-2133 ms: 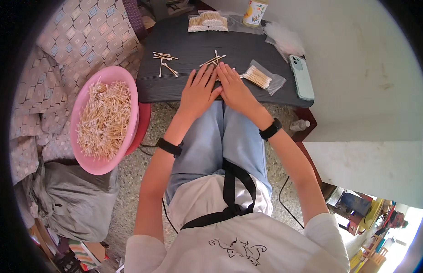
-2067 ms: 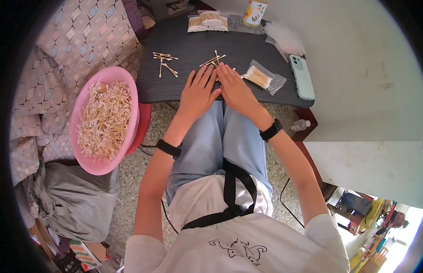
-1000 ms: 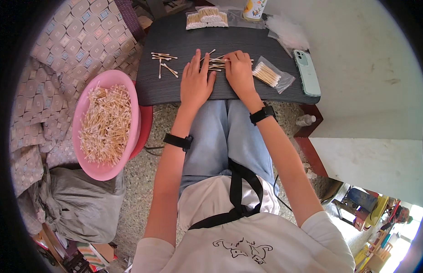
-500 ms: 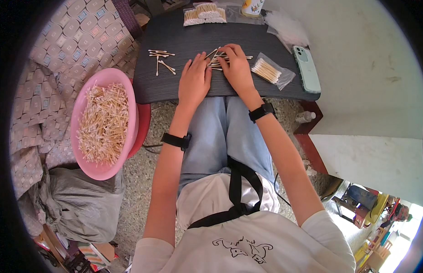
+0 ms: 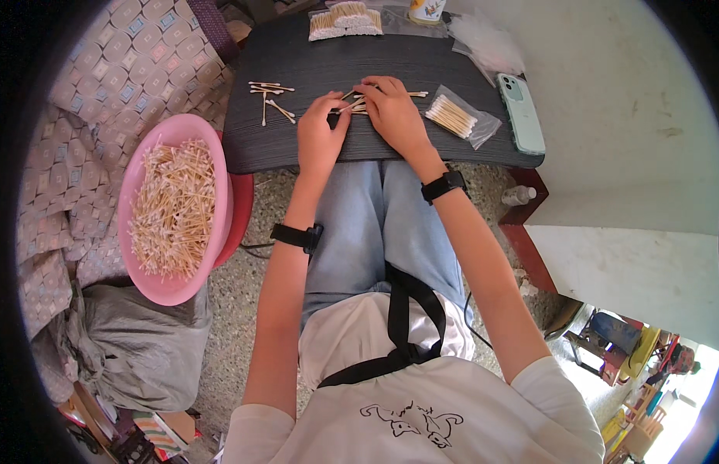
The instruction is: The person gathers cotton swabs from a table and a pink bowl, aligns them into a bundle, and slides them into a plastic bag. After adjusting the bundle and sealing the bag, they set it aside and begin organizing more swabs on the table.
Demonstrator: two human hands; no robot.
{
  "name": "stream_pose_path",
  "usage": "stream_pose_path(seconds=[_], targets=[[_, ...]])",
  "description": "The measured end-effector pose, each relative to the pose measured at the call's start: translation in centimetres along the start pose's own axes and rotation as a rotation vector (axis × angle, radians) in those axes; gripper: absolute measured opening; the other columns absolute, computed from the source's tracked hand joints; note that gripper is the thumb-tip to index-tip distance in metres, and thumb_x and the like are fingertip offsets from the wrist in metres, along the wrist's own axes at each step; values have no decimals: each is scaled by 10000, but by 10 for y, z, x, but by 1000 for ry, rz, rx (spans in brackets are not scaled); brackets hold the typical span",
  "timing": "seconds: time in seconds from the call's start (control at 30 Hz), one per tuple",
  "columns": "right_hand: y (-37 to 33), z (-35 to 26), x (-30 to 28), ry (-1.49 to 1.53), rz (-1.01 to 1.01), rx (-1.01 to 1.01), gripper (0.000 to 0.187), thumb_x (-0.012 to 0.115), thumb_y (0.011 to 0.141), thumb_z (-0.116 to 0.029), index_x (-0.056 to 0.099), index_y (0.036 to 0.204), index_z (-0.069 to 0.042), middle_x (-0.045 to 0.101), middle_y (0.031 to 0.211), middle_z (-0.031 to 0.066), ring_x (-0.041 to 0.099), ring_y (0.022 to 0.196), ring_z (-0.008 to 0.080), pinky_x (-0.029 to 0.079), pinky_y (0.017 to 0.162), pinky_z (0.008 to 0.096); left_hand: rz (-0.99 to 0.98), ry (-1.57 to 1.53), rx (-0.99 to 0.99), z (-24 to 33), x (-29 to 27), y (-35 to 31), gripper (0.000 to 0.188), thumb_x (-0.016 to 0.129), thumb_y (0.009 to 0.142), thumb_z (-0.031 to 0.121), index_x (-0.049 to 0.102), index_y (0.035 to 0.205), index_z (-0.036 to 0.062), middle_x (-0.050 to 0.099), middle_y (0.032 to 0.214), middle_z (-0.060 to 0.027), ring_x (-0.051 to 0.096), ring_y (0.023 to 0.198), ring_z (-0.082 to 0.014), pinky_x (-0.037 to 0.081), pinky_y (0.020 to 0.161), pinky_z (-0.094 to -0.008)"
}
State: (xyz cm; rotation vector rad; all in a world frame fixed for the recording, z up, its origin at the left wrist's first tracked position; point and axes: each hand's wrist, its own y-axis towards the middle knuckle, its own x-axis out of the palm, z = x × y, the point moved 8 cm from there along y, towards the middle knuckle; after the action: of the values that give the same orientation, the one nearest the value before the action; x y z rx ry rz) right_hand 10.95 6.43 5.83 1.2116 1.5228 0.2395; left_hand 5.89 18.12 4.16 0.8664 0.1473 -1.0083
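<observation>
Dark surface [image 5: 298, 56] is lying beneath left hand [image 5: 319, 135] and right hand [image 5: 395, 114].
Both are resting half-curled at loose cotton swabs [image 5: 359, 108] between them; whether gripping, cannot tell. Swabs are looking light, stiff-stemmed, soft-tipped, probably snappable; mid-stem is suiting a gentle pinch.

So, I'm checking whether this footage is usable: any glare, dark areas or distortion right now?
All in the head view: the lower-right bright opening is blown out white; the black table shows no strong glare; the swab row reads clearly; the loose swabs are partly hidden by the right hand; the corners go black, fisheye-style.
</observation>
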Motion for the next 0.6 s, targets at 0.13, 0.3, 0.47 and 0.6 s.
stream_pose_path(seconds=[0.13,0.3,0.47,0.6], targets=[[-2,7,-1,45,-14,72,167,616,782,-45,664,942,-31,596,951,112,551,950,289,473,824,384,33,5,-31,0,-3,-1,118,646,804,81,636,903,18,655,1037,-134,606,1033,-308,473,880,-373],[-3,11,0,91,-34,130,155,623,782,-53,669,926,-17,597,924,118,555,915,291,476,804,385,-4,184,82,4,1,-5,193,618,822,71,654,1009,36,633,1099,-138,578,1086,-289,445,932,-389],[-3,12,0,104,-8,104,177,613,800,-73,668,956,-10,612,941,127,567,924,301,479,816,382,-160,468,191,16,19,-6,346,509,913,180,557,1239,75,496,1329,-135,455,1244,-278,359,1023,-408],[-2,3,3,32,-6,-2,202,588,824,-97,666,992,-15,633,1056,150,578,1014,317,468,889,382,-183,631,196,16,25,-8,419,444,943,257,482,1305,50,438,1382,-133,394,1293,-268,305,1062,-417]])
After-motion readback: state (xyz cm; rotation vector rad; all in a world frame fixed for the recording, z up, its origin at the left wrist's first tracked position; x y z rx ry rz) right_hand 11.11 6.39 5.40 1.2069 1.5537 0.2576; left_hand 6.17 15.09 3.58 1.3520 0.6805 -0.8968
